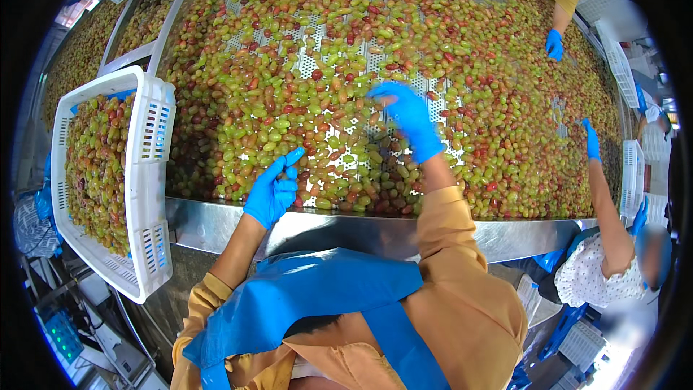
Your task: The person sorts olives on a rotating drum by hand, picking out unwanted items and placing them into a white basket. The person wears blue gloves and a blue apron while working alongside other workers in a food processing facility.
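Observation:
Red and green grapes (267,130) lie loose over a perforated metal sorting table (375,58). My left hand (271,193), in a blue glove, is held over the table's near edge. Its lower fingers are curled in and one finger points up to the right; whatever the palm may hold is hidden. My right hand (410,121), also gloved in blue, reaches farther over the grapes, its fingers bent toward the left. A small brownish patch shows between its thumb and fingers, too blurred to name.
At the left, a white plastic crate (149,188) full of grapes stands tilted by the table's metal rim (209,224). A co-worker's gloved hand (591,140) is over the table at the right, another person's hand (554,45) at the far right. White crates (632,173) line the right side.

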{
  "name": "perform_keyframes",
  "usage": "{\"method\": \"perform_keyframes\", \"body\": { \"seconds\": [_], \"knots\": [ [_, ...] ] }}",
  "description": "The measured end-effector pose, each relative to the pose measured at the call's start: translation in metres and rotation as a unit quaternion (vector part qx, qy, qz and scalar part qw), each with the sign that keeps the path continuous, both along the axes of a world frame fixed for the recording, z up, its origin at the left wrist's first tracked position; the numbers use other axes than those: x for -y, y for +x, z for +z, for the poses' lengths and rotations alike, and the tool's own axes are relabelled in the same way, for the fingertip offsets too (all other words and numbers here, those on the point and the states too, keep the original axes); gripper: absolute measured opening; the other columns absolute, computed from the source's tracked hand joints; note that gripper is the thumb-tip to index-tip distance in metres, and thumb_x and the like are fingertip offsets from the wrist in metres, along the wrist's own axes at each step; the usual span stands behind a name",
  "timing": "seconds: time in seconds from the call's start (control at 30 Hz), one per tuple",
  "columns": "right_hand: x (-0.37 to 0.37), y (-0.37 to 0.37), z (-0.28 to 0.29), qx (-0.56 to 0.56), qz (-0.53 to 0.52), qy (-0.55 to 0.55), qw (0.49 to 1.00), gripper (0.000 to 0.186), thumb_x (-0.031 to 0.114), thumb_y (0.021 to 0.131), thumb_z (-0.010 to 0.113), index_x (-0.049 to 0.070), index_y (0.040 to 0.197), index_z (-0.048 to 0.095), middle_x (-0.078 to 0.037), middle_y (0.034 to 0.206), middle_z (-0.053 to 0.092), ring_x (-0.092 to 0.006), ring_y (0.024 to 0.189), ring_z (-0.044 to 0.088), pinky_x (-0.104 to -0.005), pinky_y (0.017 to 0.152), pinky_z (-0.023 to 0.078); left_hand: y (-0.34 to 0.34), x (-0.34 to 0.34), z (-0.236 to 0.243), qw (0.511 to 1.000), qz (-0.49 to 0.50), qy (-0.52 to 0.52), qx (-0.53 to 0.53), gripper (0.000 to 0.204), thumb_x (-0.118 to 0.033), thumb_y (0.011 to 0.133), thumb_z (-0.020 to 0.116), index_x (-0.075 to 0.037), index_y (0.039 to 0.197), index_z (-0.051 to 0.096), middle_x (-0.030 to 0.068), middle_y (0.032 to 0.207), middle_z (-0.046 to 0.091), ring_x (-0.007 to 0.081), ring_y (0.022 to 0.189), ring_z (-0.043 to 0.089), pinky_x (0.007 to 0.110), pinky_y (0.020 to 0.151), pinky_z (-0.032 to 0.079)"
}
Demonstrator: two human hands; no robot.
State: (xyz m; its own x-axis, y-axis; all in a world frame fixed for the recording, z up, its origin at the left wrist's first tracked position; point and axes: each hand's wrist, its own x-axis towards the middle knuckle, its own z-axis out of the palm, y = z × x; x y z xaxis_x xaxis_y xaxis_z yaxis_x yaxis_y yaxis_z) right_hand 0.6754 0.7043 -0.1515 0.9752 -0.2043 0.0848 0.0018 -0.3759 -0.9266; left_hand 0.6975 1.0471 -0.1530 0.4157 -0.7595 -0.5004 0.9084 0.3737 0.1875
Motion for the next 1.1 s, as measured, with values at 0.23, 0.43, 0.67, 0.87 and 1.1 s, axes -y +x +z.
{"method": "perform_keyframes", "body": {
  "seconds": [0.23, 0.43, 0.67, 0.87, 1.1],
  "knots": [
    [0.107, -0.068, -0.033, -0.290, -0.205, -0.388, 0.851, 0.055, 0.008, 0.081, 0.055, 0.023, 0.133, 0.048, -0.016, 0.104, 0.064, -0.0329, 0.091, 0.061, -0.0404, 0.076, 0.050, 0.004, -0.018, -0.001, 0.999, 0.012, 0.026, -0.015, 0.046, -0.024, 0.097, 0.046, -0.007, 0.139, 0.037, 0.0000, 0.076, 0.048, 0.0057, 0.052, 0.034, 0.018, 0.040, 0.030],
    [0.090, -0.023, -0.018, -0.225, 0.050, -0.320, 0.919, 0.036, 0.024, 0.080, 0.059, 0.016, 0.115, 0.061, -0.014, 0.096, 0.065, -0.0332, 0.089, 0.061, -0.0420, 0.078, 0.048, 0.009, -0.032, -0.004, 0.999, 0.024, 0.045, 0.008, 0.046, -0.024, 0.096, 0.047, -0.007, 0.139, 0.038, 0.0004, 0.080, 0.053, 0.0066, 0.055, 0.040, 0.020, 0.044, 0.033],
    [0.130, 0.100, -0.035, -0.213, -0.273, -0.465, 0.815, 0.056, 0.032, 0.081, 0.060, 0.002, 0.126, 0.046, -0.020, 0.112, 0.060, -0.0379, 0.100, 0.057, -0.0454, 0.082, 0.048, 0.024, -0.047, -0.020, 0.999, 0.025, -0.024, -0.004, 0.048, -0.024, 0.096, 0.046, -0.006, 0.140, 0.035, 0.0055, 0.086, 0.057, 0.0104, 0.059, 0.046, 0.025, 0.048, 0.041],
    [0.033, 0.140, -0.062, -0.076, -0.111, -0.406, 0.904, 0.041, 0.023, 0.083, 0.055, 0.014, 0.123, 0.054, -0.014, 0.118, 0.058, -0.0349, 0.100, 0.057, -0.0430, 0.083, 0.048, 0.035, -0.057, -0.023, 0.999, 0.019, -0.048, -0.014, 0.052, -0.026, 0.098, 0.043, -0.008, 0.144, 0.028, 0.0065, 0.088, 0.058, 0.0121, 0.062, 0.048, 0.026, 0.052, 0.042],
    [-0.019, 0.122, -0.008, -0.222, 0.134, -0.382, 0.887, 0.040, 0.015, 0.078, 0.055, 0.021, 0.118, 0.061, -0.012, 0.104, 0.065, -0.0336, 0.089, 0.062, -0.0430, 0.079, 0.050, 0.044, -0.072, -0.029, 1.000, -0.014, -0.015, -0.011, 0.055, -0.030, 0.097, 0.046, -0.009, 0.144, 0.028, 0.0041, 0.089, 0.057, 0.0111, 0.064, 0.047, 0.027, 0.056, 0.043]
  ]
}}
